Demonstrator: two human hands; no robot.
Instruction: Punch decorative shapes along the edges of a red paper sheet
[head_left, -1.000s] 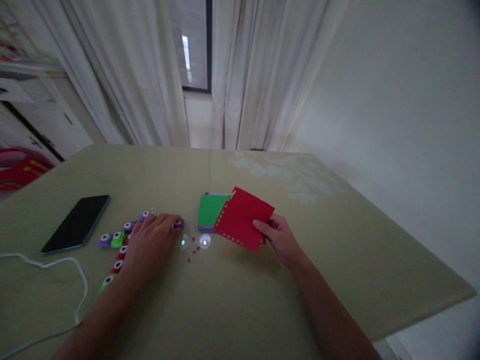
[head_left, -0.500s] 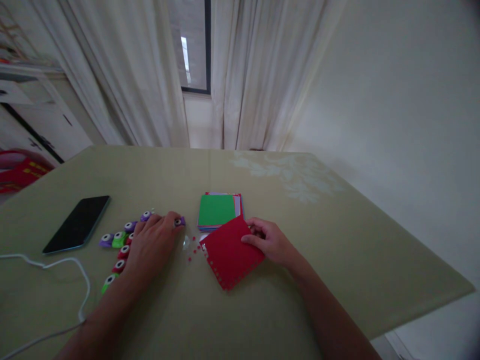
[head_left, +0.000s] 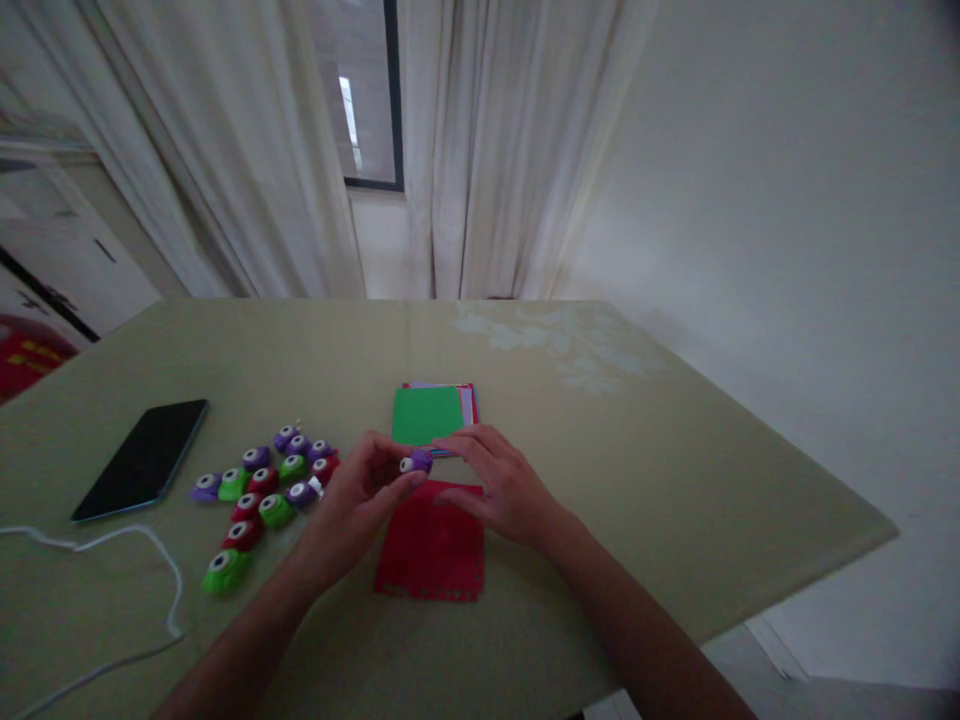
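Between the thumb and fingers of my left hand is a small purple craft punch with a white round top. My right hand is open beside it, thumb and fingers apart over the upper part of a red sheet of paper. Small punched holes run along the sheet's near edge and up its right side. Behind both hands sits a stack of coloured paper squares, green on top. More purple, green and red craft punches are grouped left of my left hand.
A dark-screened tablet lies at the left of the table, and a white cable curves in front of it. The cloth-covered table ends in a slanting edge on the right, near the wall. Curtains hang behind.
My left hand has lifted a purple punch from the group and brought it right, above the paper. The red sheet has turned and lies squarer to me; my right hand has let go of its edge.
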